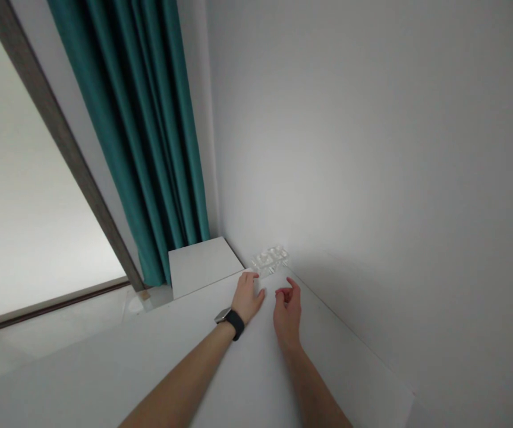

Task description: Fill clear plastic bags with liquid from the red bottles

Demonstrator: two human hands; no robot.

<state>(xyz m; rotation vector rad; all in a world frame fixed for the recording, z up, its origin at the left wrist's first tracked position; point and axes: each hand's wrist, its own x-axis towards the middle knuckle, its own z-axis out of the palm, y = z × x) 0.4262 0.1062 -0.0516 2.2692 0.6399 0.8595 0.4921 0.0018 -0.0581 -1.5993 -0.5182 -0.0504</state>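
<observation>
My left hand (248,296), with a dark-banded watch (230,321) on the wrist, lies on the white panel surface (220,356) near its far edge. Its thumb is spread from the fingers, and nothing shows in it. Just beyond the fingertips is a clear plastic piece with several raised bumps (270,259), close against the wall. To the right, my right hand (288,310) is held with curled fingers and the thumb tip pressed to them, the index finger arched. Whatever sits in that pinch, if anything, is too small to make out.
A pale wall (349,148) rises directly along the panel's right side. Behind the panel's far end stands a lower white box-like piece (205,264). Green curtains (149,148) hang at the left, beside a dark-framed glass door or window (60,128). Light floor (37,333) shows at lower left.
</observation>
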